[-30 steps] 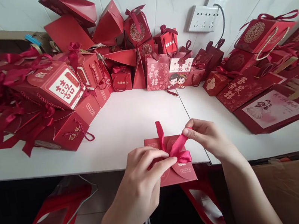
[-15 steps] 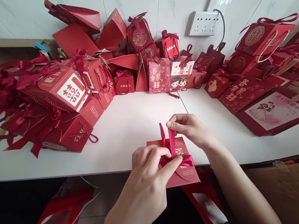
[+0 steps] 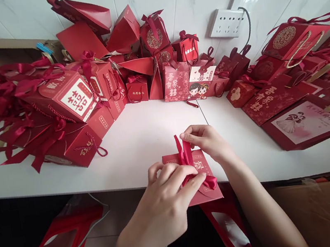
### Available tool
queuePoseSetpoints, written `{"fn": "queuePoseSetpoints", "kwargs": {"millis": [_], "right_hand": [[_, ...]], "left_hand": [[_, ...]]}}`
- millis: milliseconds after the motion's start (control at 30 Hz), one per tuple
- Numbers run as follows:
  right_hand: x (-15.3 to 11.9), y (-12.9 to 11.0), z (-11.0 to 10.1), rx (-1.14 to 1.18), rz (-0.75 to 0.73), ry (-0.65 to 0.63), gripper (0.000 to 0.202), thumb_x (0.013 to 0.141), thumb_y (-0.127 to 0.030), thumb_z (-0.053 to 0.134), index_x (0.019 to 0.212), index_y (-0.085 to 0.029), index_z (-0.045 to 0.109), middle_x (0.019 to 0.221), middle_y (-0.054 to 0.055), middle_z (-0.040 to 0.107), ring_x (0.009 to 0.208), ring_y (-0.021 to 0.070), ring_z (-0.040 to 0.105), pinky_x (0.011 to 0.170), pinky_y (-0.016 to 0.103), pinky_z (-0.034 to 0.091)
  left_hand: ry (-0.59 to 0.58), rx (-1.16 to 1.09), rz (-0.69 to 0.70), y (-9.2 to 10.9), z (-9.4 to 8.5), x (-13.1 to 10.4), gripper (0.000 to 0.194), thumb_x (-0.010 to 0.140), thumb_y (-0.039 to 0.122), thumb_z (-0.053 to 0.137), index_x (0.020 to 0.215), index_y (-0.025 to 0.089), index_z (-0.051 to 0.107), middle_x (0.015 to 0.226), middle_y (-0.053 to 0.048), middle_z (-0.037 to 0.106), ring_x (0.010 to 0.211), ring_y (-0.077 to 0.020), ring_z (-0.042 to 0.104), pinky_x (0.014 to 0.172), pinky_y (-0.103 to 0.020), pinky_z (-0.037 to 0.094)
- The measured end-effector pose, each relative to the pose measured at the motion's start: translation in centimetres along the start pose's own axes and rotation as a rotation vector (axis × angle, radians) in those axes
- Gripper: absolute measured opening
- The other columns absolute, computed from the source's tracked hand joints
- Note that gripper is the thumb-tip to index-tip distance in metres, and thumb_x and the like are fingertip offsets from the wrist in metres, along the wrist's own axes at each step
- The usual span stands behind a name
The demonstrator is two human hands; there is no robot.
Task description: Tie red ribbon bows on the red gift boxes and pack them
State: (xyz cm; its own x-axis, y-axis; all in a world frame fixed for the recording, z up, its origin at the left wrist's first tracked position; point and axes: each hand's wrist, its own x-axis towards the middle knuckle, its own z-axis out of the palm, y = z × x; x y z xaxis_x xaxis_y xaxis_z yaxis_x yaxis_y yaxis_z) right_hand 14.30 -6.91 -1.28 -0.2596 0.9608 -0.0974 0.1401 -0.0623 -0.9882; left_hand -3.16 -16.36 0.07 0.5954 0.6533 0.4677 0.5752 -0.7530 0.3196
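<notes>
A flat red box (image 3: 206,195) with pale print lies at the front edge of the white table. Across its top runs a dark red ribbon (image 3: 187,150), knotted near the middle, with a loop at the right and two tails pointing up. My left hand (image 3: 171,191) rests over the box, thumb and index finger closed on the ribbon at its knot; the part under the fingers is hidden. Behind the box, my right hand (image 3: 203,140) pinches the upper end of one ribbon tail between thumb and index finger.
Red gift boxes with ribbons (image 3: 76,100) are heaped at the left and back of the white table (image 3: 125,146). More boxes (image 3: 308,117) stand at the right. A socket strip (image 3: 226,23) is on the wall. Red stools (image 3: 61,244) and a cardboard box (image 3: 326,210) sit below.
My right hand has moved slightly left with the ribbon tail, bringing it closer to the other tail. My left fingers have shifted a little right over the knot.
</notes>
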Motion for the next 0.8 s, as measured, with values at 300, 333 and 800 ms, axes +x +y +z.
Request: {"fn": "queuePoseSetpoints", "kwargs": {"millis": [300,333,800], "right_hand": [[0.0,0.1,0.0,-0.165,-0.081,0.088,0.036,0.074,-0.052,0.063,0.070,-0.017,0.059,0.066,0.000,0.057,0.061,0.0120,0.049,0.059,0.026,0.039],[-0.5,0.1,-0.1,-0.202,-0.119,0.165,0.035,0.076,-0.053,0.062,0.074,-0.018,0.060,0.072,0.002,0.059,0.067,0.0136,0.052,0.062,0.027,0.041],[-10.2,0.0,0.3,-0.374,0.030,0.205,0.046,0.086,-0.059,0.043,0.062,-0.020,0.042,0.057,-0.003,0.042,0.053,0.0104,0.036,0.048,0.023,0.029]], "left_hand": [[-0.016,-0.122,-0.014,-0.6,0.1,0.1,0.038,0.084,0.002,0.040,0.114,0.017,0.060,0.103,-0.007,0.064,0.091,-0.0194,0.050,0.086,-0.037,0.036],[-0.008,-0.152,-0.014,-0.7,0.1,0.2,0.038,0.085,0.003,0.039,0.114,0.017,0.059,0.103,-0.006,0.064,0.092,-0.0189,0.051,0.087,-0.037,0.037],[0.195,-0.402,-0.687,-0.2,0.0,-2.2,0.025,0.086,0.033,0.048,0.067,0.019,0.040,0.062,0.003,0.040,0.058,-0.0099,0.041,0.053,-0.021,0.037]]}}
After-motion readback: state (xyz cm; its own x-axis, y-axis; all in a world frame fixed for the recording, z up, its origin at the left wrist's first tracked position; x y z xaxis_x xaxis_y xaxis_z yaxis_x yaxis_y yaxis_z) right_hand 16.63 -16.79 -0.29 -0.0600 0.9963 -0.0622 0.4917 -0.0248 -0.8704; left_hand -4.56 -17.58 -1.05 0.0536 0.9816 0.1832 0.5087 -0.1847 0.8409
